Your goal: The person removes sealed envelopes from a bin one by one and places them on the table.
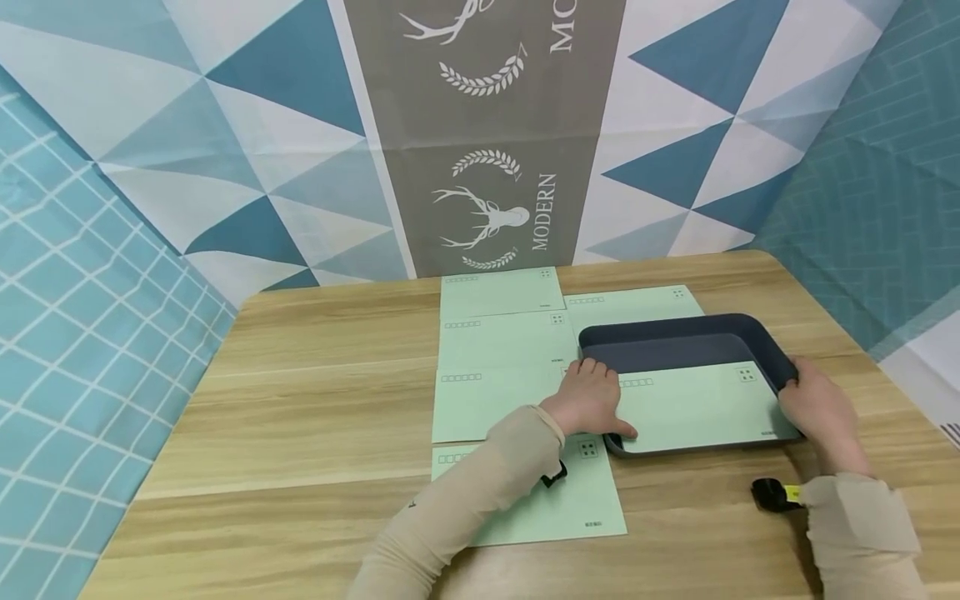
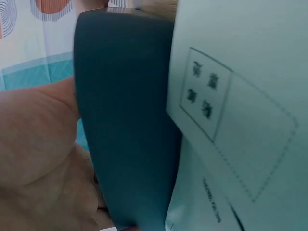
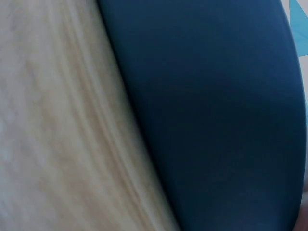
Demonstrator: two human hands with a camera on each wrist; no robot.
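A dark blue-grey rectangular tray (image 1: 667, 332) rests on the right part of the table, with a pale green envelope (image 1: 693, 408) lying in its front half. My left hand (image 1: 588, 400) grips the tray's left side, thumb at the front left corner. My right hand (image 1: 821, 408) holds the right rim. In the left wrist view, the tray wall (image 2: 125, 115) stands between the left hand (image 2: 43, 144) and green envelopes (image 2: 250, 96). The right wrist view is mostly filled by the tray's outer wall (image 3: 207, 106); just a sliver of skin shows at its right edge.
Left of the tray, pale green envelopes form a column, from a back one (image 1: 498, 292) to a front one (image 1: 540, 517) partly under my left forearm. Another envelope (image 1: 630, 304) lies behind the tray. Patterned cloth (image 1: 487, 125) hangs beyond the wooden table (image 1: 315, 417).
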